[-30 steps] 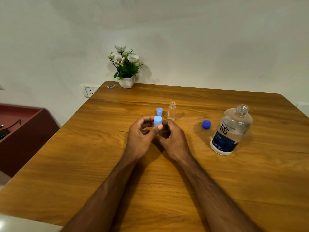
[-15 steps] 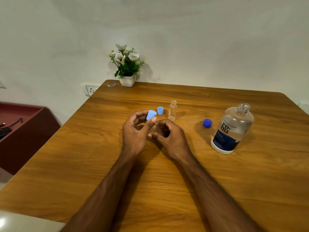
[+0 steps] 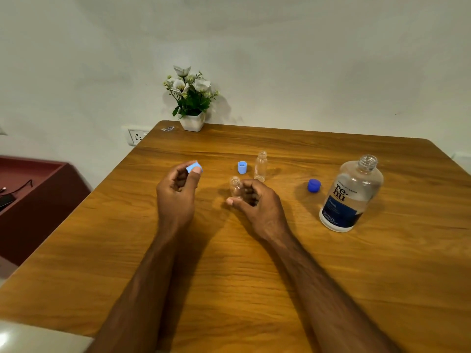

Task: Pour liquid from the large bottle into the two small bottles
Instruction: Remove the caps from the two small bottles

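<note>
Both small bottles uncapped: left hand pinching cap, right hand gripping vial near second vial, big bottle open far right; next, likely dropping cap, then lifting bottle and pouring carefully.

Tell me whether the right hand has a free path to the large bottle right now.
Probably not yet: the right hand grips a small bottle. The bare table toward the large bottle looks unobstructed; the dark blue cap sits farther back.
</note>
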